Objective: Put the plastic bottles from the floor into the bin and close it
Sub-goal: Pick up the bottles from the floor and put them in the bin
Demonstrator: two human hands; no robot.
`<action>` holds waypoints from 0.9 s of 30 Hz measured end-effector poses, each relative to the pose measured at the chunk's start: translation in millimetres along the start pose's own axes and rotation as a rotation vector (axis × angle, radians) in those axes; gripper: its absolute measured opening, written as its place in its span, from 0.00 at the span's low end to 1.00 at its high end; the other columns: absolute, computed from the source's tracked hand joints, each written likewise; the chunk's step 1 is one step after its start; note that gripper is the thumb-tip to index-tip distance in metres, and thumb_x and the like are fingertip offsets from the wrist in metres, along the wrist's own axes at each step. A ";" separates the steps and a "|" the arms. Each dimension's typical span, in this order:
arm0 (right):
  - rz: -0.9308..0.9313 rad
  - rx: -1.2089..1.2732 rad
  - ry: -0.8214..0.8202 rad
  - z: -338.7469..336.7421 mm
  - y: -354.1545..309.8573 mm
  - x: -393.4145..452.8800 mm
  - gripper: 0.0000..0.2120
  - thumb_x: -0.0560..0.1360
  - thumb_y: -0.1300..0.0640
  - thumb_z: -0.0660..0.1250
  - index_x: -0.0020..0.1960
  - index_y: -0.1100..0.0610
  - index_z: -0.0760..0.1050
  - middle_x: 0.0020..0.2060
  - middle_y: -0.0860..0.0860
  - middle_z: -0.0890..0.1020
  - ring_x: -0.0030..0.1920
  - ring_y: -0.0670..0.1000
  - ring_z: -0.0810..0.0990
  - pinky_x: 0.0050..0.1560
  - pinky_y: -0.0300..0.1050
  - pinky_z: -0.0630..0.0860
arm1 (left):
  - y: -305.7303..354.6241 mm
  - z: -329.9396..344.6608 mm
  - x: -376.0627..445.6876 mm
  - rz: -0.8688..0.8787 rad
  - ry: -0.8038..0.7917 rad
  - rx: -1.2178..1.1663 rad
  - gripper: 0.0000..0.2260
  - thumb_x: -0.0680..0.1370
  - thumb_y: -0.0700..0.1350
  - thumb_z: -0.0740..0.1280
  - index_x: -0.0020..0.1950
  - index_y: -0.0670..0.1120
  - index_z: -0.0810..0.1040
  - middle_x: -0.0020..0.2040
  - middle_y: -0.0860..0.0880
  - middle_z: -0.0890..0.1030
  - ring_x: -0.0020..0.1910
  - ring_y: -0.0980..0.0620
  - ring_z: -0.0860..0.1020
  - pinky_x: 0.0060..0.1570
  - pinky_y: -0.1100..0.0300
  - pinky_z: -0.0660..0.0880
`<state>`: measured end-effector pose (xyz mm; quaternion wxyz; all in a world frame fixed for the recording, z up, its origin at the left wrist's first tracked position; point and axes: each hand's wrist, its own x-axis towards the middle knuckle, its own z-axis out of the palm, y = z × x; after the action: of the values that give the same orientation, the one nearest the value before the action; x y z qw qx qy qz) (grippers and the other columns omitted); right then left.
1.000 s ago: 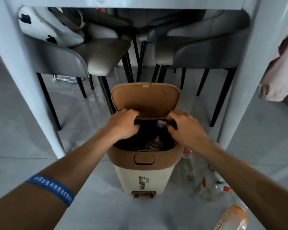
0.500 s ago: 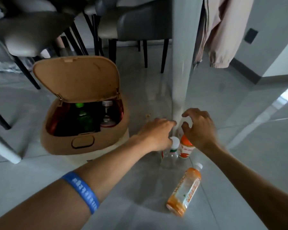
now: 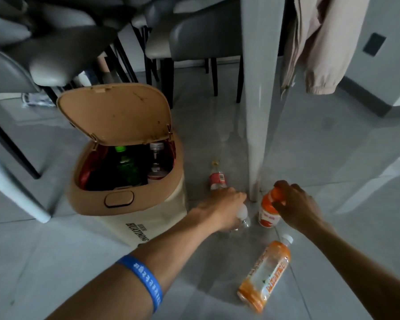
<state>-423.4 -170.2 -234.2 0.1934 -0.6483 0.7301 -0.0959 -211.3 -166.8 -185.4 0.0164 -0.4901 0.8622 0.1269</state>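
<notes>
Now picking up: right hand (image 3: pixel 296 204) fingers (image 3: pixel 279 205) curled round orange cap of upright orange-labelled plastic bottle (image 3: pixel 268 211). Left hand (image 3: pixel 224 204) closed over clear white-capped plastic bottle (image 3: pixel 241 215), just left of it. Beyond left knuckles, red-labelled clear bottle (image 3: pixel 216 179) lying flat; nearer camera, orange juice bottle (image 3: pixel 264 274) on side (both untouched). Further left, tan lidded plastic bin (image 3: pixel 125 199), lid (image 3: pixel 118 114) up, bottles inside. Next, likely: lift both, carry left, drop in.

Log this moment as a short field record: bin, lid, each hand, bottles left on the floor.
bin: beside table leg, bottles inside
lid: open, tilted back
left hand: on clear bottle
right hand: fingers on orange-capped bottle
floor, untouched: orange bottle lying flat; red-label bottle
</notes>
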 end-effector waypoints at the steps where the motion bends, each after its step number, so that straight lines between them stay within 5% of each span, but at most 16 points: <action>1: -0.001 0.001 0.016 -1.1 -2.3 0.1 0.26 0.75 0.50 0.70 0.70 0.48 0.66 0.56 0.55 0.77 0.48 0.55 0.79 0.41 0.46 0.74 | -1.2 -17.4 -5.1 -0.012 0.054 -0.002 0.16 0.69 0.52 0.73 0.51 0.46 0.77 0.50 0.43 0.83 0.48 0.40 0.82 0.39 0.55 0.75; 7: -0.103 0.194 0.297 -36.4 -55.9 -11.3 0.17 0.72 0.48 0.69 0.58 0.54 0.76 0.44 0.51 0.75 0.41 0.54 0.74 0.40 0.47 0.70 | -17.2 -209.0 -50.8 -0.021 0.383 -0.043 0.17 0.66 0.59 0.73 0.46 0.49 0.82 0.41 0.54 0.82 0.38 0.57 0.79 0.35 0.60 0.74; 11: -0.271 0.258 0.586 -82.1 -121.2 -19.4 0.16 0.72 0.46 0.70 0.56 0.52 0.73 0.45 0.48 0.72 0.41 0.50 0.72 0.42 0.45 0.67 | -67.2 -289.9 -110.8 -0.151 0.539 -0.009 0.15 0.64 0.61 0.72 0.45 0.54 0.82 0.39 0.57 0.81 0.37 0.61 0.77 0.33 0.59 0.70; 15: -0.438 0.449 0.728 -122.6 -190.7 -28.8 0.19 0.72 0.43 0.69 0.56 0.45 0.64 0.48 0.46 0.72 0.44 0.48 0.73 0.40 0.37 0.66 | -124.2 -276.9 -131.7 -0.286 0.391 0.026 0.14 0.65 0.57 0.75 0.47 0.53 0.83 0.42 0.55 0.82 0.40 0.58 0.78 0.35 0.61 0.71; 19: -0.573 0.464 0.767 -127.0 -252.4 -37.9 0.19 0.72 0.39 0.66 0.57 0.47 0.64 0.49 0.45 0.72 0.46 0.47 0.73 0.44 0.42 0.70 | -179.4 -222.5 -131.7 -0.439 0.217 0.019 0.13 0.65 0.57 0.76 0.46 0.55 0.82 0.42 0.54 0.81 0.43 0.52 0.79 0.38 0.58 0.74; 27: -0.544 0.075 0.401 -61.8 -298.9 -25.2 0.20 0.74 0.40 0.65 0.61 0.50 0.69 0.52 0.52 0.78 0.53 0.56 0.76 0.47 0.50 0.73 | -233.4 -154.9 -135.6 -0.577 0.135 0.023 0.17 0.69 0.58 0.74 0.52 0.50 0.82 0.47 0.50 0.82 0.45 0.48 0.80 0.43 0.53 0.77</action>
<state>-174.5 -194.4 -57.3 0.0369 -0.7800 0.5497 -0.2967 72.1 -202.9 -62.2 0.0000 -0.7222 0.6877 0.0741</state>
